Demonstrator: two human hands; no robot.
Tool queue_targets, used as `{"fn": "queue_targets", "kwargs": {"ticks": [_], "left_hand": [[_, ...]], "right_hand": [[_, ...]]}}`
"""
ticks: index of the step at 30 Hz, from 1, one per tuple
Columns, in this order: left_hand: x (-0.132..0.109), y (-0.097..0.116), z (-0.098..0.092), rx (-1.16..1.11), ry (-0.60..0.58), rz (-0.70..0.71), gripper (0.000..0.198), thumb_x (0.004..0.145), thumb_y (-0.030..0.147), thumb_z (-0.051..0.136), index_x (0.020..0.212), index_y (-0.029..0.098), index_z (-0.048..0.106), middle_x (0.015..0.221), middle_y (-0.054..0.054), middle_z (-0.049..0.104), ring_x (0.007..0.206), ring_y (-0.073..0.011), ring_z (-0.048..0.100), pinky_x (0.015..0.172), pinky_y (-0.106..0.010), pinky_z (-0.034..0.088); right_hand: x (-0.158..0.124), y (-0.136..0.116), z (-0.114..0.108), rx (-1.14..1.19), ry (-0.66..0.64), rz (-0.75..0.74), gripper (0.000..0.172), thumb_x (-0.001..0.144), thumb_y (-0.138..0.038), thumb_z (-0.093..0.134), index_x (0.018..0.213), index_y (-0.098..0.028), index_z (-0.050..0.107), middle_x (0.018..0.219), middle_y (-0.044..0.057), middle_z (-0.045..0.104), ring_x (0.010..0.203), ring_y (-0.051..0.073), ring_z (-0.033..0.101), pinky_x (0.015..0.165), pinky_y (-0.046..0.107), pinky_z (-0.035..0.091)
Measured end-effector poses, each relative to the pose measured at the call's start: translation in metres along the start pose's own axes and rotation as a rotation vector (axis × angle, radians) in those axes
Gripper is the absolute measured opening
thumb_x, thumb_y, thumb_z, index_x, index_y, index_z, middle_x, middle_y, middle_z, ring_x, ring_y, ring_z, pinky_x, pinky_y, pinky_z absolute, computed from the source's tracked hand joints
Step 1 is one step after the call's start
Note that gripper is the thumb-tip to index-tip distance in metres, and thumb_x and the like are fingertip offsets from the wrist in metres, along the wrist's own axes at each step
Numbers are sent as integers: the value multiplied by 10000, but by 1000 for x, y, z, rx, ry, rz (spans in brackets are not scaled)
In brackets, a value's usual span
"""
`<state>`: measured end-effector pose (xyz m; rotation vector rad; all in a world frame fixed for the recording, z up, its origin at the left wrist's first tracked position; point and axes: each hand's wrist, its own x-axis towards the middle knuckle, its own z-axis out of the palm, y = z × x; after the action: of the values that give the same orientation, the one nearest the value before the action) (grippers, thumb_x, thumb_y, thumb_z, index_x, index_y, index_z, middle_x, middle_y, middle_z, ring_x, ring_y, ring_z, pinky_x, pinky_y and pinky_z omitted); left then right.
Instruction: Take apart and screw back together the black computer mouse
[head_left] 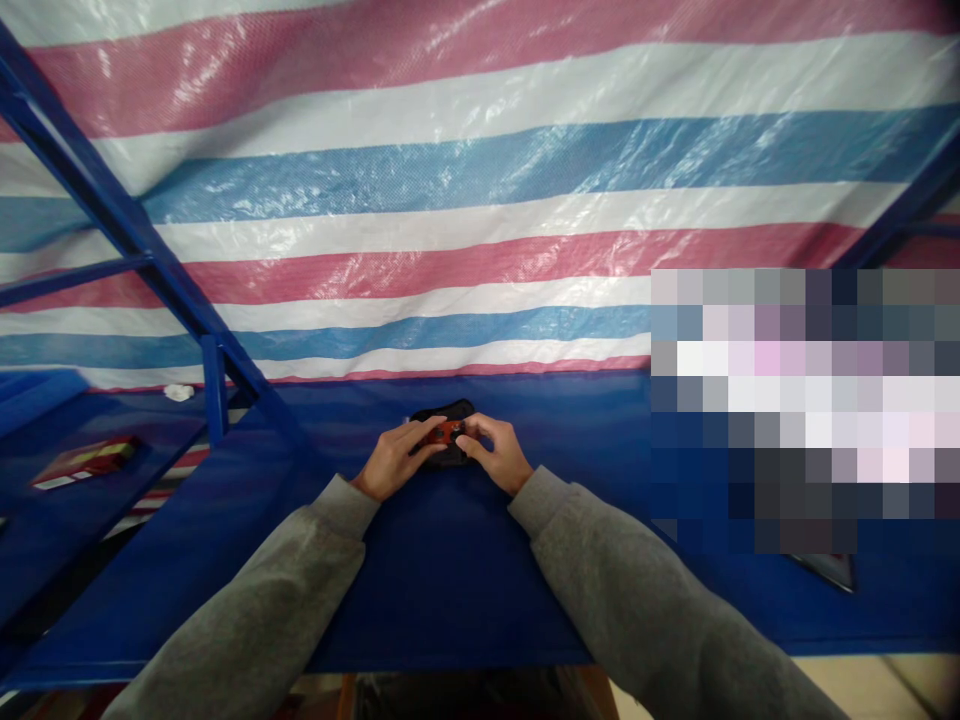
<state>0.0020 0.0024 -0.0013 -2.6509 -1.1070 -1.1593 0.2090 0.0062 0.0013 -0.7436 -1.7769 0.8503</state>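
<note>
A small orange-red object with dark parts (448, 432) is between my two hands, too small in view for me to tell its kind. My left hand (396, 460) grips its left end with thumb and fingers. From the other side, my right hand (501, 455) pinches its right end, thumb and forefinger bent toward each other. Beneath and behind the object lies a black, rounded thing like a case or tray (454, 408), partly hidden by the fingers. It rests on the blue surface (450, 570).
A striped plastic sheet (420, 240) hangs behind the surface. Blue metal frame bars (142, 230) slant at the left. A red packet (86, 462) and a crumpled white piece (178, 392) lie on the left shelf. A dark flat corner (836, 572) shows below a blurred-out area on the right.
</note>
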Motion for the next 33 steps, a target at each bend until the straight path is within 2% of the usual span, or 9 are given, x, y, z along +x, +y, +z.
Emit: {"fn": "queue_targets", "kwargs": {"ticks": [9,18,27,33], "left_hand": [[-2,0,0,23,-26,57,418,889,301,542,1290,207,473,1014,-54,684,873,-148,666,796,-257,532],[-2,-2,1,29,-5,52,405,891,312,535,1281,211,492,997,-50,694,862,-147,671,780,-246,536],[0,1,0,-5,5,6,395,873,343,559,1242,204,524,934,-35,691,755,-119,656,724,-222,533],[2,3,-4,4,-39,40,422,873,336,559,1269,201,502,954,-58,669,830,-149,639,769,-267,526]], "right_hand": [[1,-2,1,-78,-36,7,275,846,-431,575,858,-160,622,673,-16,521,611,117,457,582,242,358],[1,3,0,-56,-51,0,291,868,-434,536,755,-169,578,642,-7,534,608,134,492,603,258,379],[-1,1,0,29,-69,30,329,902,-445,469,749,-168,561,647,-2,542,610,130,518,618,258,409],[-1,0,1,-58,1,6,266,866,-420,544,935,-172,609,742,0,572,661,127,521,646,252,420]]}}
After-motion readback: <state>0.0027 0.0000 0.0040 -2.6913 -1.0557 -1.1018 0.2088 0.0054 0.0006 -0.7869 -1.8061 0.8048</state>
